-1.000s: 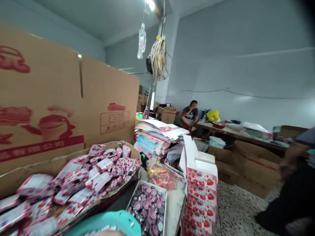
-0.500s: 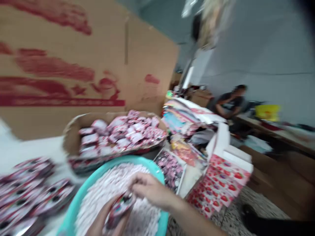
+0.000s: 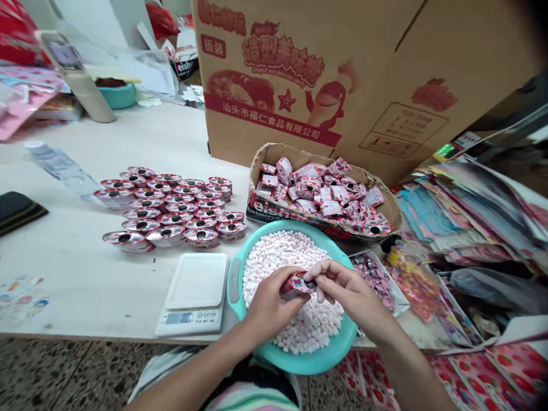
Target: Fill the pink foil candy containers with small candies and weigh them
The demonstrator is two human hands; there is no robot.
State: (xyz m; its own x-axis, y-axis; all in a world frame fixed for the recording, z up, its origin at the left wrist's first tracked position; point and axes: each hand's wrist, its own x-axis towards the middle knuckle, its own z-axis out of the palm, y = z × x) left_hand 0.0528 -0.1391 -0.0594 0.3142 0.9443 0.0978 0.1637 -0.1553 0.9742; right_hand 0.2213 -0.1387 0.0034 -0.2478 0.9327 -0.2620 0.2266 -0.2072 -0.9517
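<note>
My left hand (image 3: 272, 305) is closed around a small red-and-pink printed candy box (image 3: 294, 285), held tilted above the basin. At the box's dark round opening, my right hand (image 3: 340, 282) has its thumb and fingers pinched together. What lies between those fingertips is too hidden to name. Below both hands, a turquoise basin (image 3: 234, 279) is filled with small whitish-pink candies (image 3: 282, 248). Several similar boxes (image 3: 171, 208) stand in rows at the left, each with a dark hole in its top.
A white digital scale (image 3: 197, 282) sits left of the basin. Behind it, a cut-down carton (image 3: 257, 200) holds more boxes against a large cardboard box (image 3: 274, 114). A tray of pink caps (image 3: 377, 279) is at the right. A bottle (image 3: 64, 168) lies among the left-hand things.
My view has swung left and sharpened, bringing the scale and the whole group of boxes into sight. Both hands are still at the candy box over the basin.
</note>
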